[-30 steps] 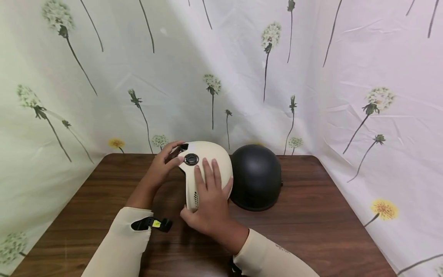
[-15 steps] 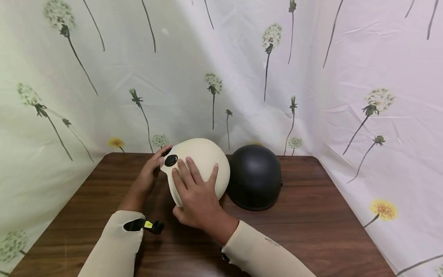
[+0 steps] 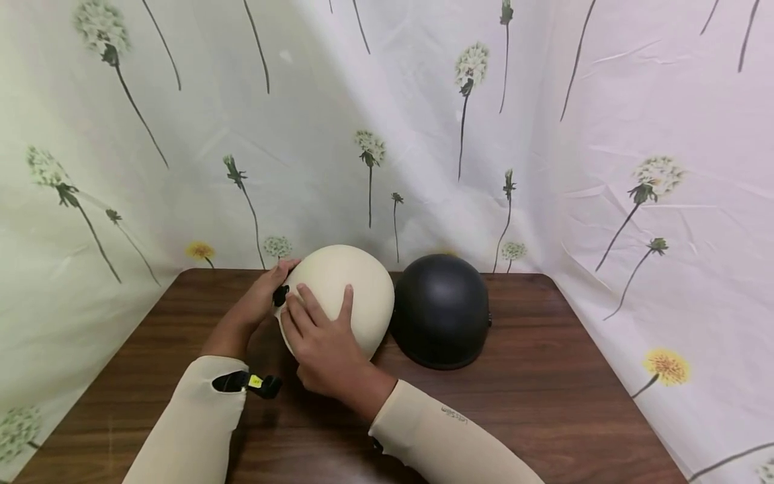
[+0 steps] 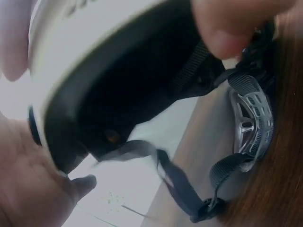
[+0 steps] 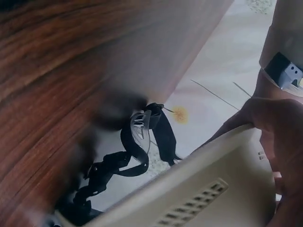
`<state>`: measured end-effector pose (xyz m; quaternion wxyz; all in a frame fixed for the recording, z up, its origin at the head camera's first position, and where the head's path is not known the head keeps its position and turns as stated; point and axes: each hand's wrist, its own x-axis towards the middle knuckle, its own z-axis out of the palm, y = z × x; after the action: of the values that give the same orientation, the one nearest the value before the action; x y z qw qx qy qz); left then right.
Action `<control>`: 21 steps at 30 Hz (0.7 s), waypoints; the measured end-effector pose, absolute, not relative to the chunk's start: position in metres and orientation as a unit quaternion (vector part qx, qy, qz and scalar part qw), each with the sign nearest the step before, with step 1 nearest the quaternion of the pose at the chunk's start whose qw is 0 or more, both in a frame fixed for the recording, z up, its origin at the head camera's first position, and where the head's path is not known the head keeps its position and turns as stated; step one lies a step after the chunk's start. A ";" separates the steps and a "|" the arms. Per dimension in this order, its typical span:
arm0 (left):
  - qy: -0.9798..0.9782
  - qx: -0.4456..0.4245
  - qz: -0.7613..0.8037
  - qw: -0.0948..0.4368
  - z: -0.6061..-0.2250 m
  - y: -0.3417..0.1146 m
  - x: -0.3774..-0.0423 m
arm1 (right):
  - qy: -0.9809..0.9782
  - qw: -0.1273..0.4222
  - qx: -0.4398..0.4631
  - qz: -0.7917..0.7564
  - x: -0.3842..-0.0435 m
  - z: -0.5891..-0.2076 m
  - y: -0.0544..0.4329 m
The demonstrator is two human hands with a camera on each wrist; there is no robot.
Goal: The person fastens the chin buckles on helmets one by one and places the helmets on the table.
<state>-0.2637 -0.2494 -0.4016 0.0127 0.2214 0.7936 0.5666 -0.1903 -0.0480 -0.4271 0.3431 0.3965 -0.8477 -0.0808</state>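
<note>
A cream helmet point(image 3: 347, 272) is tilted between both hands above the wooden table. My left hand point(image 3: 261, 294) grips its left rim beside a round black fitting point(image 3: 280, 296). My right hand point(image 3: 326, 353) holds the near side, fingers spread over the shell; in the left wrist view its thumb point(image 4: 227, 42) reaches in under the rim. That view also shows the dark inside and a black chin strap point(image 4: 182, 189) with a clear chin cup point(image 4: 253, 120) hanging below. Slotted vents point(image 5: 194, 203) show on the shell in the right wrist view. The left fingertips are mostly hidden.
A matte black helmet point(image 3: 444, 309) rests dome up on the brown wooden table point(image 3: 544, 396), close on the right of the cream one. Behind the table hangs a white dandelion-print cloth point(image 3: 314, 114). A black wrist strap point(image 3: 244, 382) juts from the left sleeve.
Both hands have shifted left with the cream helmet, turning it so its round fitting and vents swing leftward and the plain dome faces up. The black helmet has stayed put.
</note>
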 end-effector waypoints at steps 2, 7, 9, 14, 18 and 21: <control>0.788 0.224 0.573 0.020 -0.406 -0.250 -0.266 | -0.840 0.349 0.406 -0.094 -0.192 -0.430 -0.049; 0.785 0.209 0.582 0.027 -0.412 -0.252 -0.269 | -0.821 0.360 0.430 -0.107 -0.197 -0.435 -0.050; 0.785 0.202 0.584 0.027 -0.412 -0.253 -0.269 | -0.819 0.359 0.436 -0.103 -0.199 -0.437 -0.051; 0.786 0.193 0.586 0.034 -0.410 -0.251 -0.270 | -0.814 0.361 0.443 -0.104 -0.207 -0.440 -0.049; 0.790 0.171 0.587 0.045 -0.408 -0.247 -0.272 | -0.810 0.363 0.447 -0.108 -0.212 -0.441 -0.047; 0.793 0.163 0.585 0.048 -0.408 -0.246 -0.275 | -0.808 0.362 0.452 -0.108 -0.216 -0.441 -0.047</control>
<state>-0.2753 -0.2460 -0.4082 0.0477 0.1628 0.7928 0.5854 -0.2155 -0.0471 -0.4409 0.3619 0.4516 -0.8083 -0.1082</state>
